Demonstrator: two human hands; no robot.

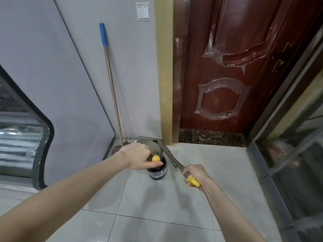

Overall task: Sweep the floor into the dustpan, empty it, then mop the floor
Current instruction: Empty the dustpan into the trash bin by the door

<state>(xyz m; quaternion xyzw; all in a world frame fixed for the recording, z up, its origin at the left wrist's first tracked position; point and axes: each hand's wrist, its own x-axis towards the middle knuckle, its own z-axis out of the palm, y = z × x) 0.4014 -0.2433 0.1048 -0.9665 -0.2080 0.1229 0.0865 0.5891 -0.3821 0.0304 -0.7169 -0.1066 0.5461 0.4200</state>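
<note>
My right hand (196, 173) grips the grey, yellow-ended handle (174, 163) of the metal dustpan (148, 143). The pan is tipped up over a small dark trash bin (157, 172) lined with a bag. My left hand (138, 156) is curled round a stick with a yellow cap (156, 158), seen end-on just above the bin. Its lower part is hidden, so I cannot tell what it is. A mop with a wooden pole (111, 88) and blue grip leans in the corner, its reddish head (116, 149) on the floor.
The light tiled floor (174, 203) spreads out in front of me. A red-brown door (227, 75) with a dark threshold stands to the right of the bin. A glass partition frame (272, 172) runs along the right. A dark-framed window (40, 145) is at the left.
</note>
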